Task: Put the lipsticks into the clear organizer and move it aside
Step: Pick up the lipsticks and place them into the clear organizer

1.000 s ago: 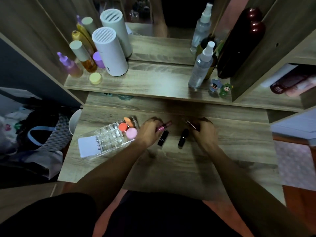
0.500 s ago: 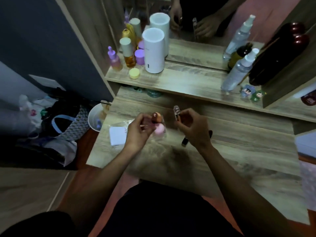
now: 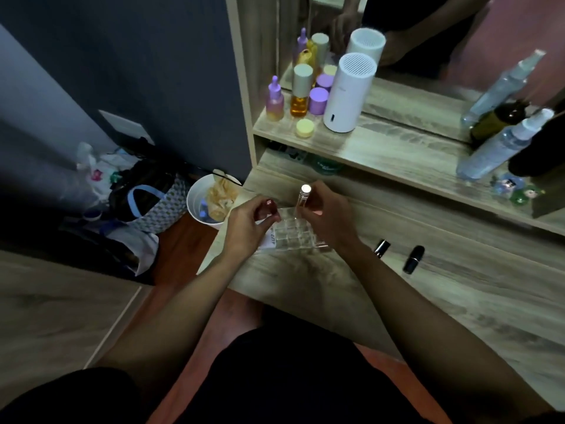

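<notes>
The clear organizer [image 3: 293, 235] lies on the wooden desk [image 3: 428, 289] near its left edge, partly covered by both hands. My left hand [image 3: 247, 223] is closed on a dark red lipstick [image 3: 266, 206] held over the organizer's left end. My right hand [image 3: 328, 215] grips a clear tube lipstick with a shiny cap [image 3: 302, 197], upright above the organizer's grid. Two black lipsticks [image 3: 382, 248] [image 3: 413, 259] lie loose on the desk to the right of my right forearm.
The shelf [image 3: 382, 154] behind holds a white cylinder device [image 3: 348, 93], purple and amber bottles [image 3: 301, 93], a yellow jar [image 3: 304, 127] and spray bottles [image 3: 501, 145]. A mirror stands above. A white bin [image 3: 201, 198] and bags [image 3: 143, 197] sit on the floor left of the desk.
Both hands lifted a lipstick each from the desk and carried them left to above the organizer. The camera view swung left. Two black lipsticks stay on the desk.
</notes>
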